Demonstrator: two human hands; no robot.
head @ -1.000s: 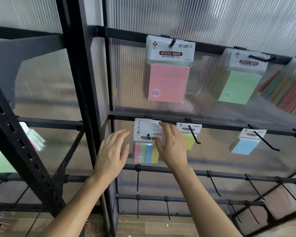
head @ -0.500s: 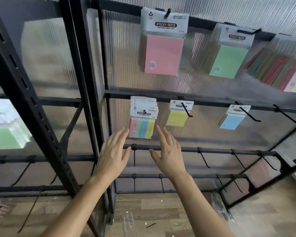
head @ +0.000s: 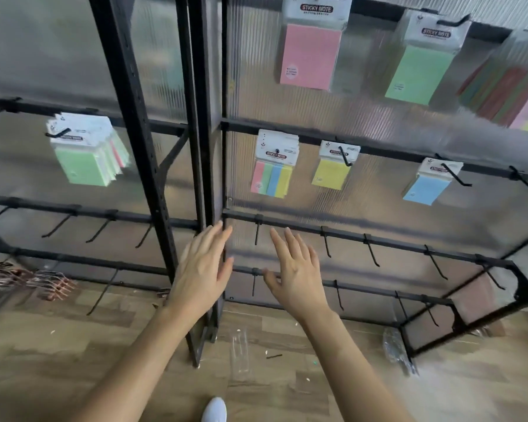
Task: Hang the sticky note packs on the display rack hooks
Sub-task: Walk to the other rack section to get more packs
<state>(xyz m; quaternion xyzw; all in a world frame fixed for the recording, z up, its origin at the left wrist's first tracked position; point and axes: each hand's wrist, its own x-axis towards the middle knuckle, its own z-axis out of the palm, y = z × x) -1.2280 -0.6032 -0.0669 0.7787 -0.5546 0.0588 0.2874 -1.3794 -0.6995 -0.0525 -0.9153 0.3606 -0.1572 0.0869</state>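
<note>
1. The four-colour sticky note pack (head: 272, 179) is hanging on its hook (head: 276, 151) on the display rack (head: 208, 117).
2. Below that pack, I am holding my left hand (head: 200, 269) and right hand (head: 296, 269) in the air, fingers (head: 290, 242) straight and spread apart, gripping nothing.
3. Right of that pack, a yellow pack (head: 331, 175) and a blue pack (head: 425, 188) are hanging; above it, a pink pack (head: 310, 54); left of it, a green pack (head: 80, 166).

One wide-angle view looks from the person's head, forward and down along both forearms to the left hand (head: 200, 269) and right hand (head: 299, 275). The display rack (head: 208, 117) stands near, just beyond the fingertips; the wooden floor (head: 287, 388) lies below the wrists.
</note>
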